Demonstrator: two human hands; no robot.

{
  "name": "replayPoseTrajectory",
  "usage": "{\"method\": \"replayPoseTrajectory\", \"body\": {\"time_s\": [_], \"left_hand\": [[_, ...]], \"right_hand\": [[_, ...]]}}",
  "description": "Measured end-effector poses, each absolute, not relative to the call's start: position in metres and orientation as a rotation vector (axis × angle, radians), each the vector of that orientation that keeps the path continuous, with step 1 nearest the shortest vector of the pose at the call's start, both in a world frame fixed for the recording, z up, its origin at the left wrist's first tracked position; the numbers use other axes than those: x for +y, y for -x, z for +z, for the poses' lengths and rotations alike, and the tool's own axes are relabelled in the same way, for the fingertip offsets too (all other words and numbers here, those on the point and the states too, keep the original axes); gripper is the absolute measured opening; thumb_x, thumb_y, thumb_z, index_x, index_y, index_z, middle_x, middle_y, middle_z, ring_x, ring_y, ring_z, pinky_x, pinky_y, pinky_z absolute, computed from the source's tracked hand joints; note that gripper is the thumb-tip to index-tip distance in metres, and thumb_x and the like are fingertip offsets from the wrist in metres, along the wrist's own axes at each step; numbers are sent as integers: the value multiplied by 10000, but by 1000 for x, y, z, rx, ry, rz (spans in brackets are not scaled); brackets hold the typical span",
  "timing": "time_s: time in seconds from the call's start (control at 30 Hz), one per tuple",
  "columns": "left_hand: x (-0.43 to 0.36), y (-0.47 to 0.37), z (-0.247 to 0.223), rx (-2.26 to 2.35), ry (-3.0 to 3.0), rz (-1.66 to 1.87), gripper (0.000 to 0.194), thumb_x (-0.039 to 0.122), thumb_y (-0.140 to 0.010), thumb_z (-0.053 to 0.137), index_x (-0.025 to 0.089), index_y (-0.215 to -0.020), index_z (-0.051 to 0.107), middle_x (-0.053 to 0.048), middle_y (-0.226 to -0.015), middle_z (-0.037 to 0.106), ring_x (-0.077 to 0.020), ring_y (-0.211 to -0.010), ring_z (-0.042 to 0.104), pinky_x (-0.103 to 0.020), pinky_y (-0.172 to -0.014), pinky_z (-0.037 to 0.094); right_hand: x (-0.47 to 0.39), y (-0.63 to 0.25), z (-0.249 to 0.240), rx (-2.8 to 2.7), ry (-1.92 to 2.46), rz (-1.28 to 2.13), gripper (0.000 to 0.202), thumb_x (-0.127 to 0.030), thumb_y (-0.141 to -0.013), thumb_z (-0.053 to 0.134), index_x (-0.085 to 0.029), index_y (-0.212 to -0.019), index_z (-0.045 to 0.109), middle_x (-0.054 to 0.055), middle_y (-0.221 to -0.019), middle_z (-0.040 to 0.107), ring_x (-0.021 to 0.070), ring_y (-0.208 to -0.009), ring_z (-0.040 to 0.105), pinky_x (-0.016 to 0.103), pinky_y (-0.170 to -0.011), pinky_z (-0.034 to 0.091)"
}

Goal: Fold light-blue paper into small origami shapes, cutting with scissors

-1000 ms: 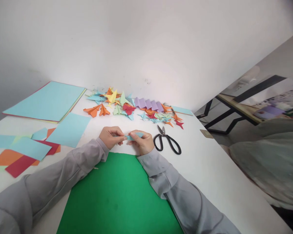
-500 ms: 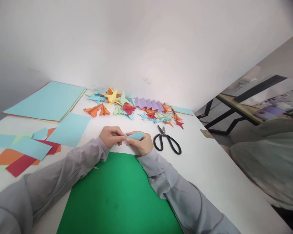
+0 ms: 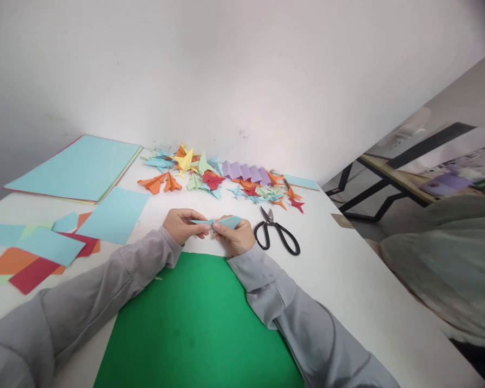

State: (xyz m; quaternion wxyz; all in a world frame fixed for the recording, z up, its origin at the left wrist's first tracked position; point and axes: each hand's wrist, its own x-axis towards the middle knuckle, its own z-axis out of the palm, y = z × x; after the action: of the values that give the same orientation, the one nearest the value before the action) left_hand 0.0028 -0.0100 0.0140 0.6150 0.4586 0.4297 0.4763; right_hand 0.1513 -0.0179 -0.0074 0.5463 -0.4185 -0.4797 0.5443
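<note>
Head: L hand (image 3: 181, 225), R hand (image 3: 239, 237) pinch blue ppr (image 3: 230, 221).

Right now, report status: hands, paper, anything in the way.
Left hand and right hand: both pinching folded light-blue paper. Scissors lying beside right hand, blades parted. No obstruction visible between hands.

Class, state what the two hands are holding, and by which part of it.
A folded light-blue paper: the left hand and right hand pinch it near its middle, fingertips close together.
</note>
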Motion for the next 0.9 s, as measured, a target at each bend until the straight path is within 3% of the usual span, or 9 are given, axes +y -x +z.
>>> {"method": "replayPoseTrajectory", "body": {"time_s": [0.17,0.43,0.67,0.9], "left_hand": [[-9,-1,12,924,-1063,1056,349,283,-339,807,86,-533,595,-26,-396,594,-139,-363,561,-244,-367,485],[-6,-2,8,899,-972,1029,380,292,-319,814,77,-569,625,-34,-413,604,-139,-381,570,-247,-390,499],[-6,0,8,811,-993,1037,312,287,-380,802,89,-519,604,-32,-420,605,-128,-389,570,-241,-413,504],[-5,0,9,798,-932,1005,372,397,-463,758,67,-572,624,-68,-466,628,-147,-423,593,-272,-464,523]], "right_hand": [[-22,-149,-2,-1131,1077,1288,247,-287,-459,784,-155,-638,675,-19,-421,572,109,-377,485,245,-394,385],[-18,-151,-4,-1124,1026,1260,201,-298,-459,782,-179,-573,667,-19,-454,574,97,-372,469,240,-372,361],[-15,-154,-11,-1076,997,1311,189,-269,-470,780,-169,-592,676,-18,-479,597,89,-381,486,221,-362,346],[-15,-151,-10,-913,1018,1345,222,-272,-426,796,-160,-576,676,-12,-440,593,93,-373,475,231,-369,351]]}}
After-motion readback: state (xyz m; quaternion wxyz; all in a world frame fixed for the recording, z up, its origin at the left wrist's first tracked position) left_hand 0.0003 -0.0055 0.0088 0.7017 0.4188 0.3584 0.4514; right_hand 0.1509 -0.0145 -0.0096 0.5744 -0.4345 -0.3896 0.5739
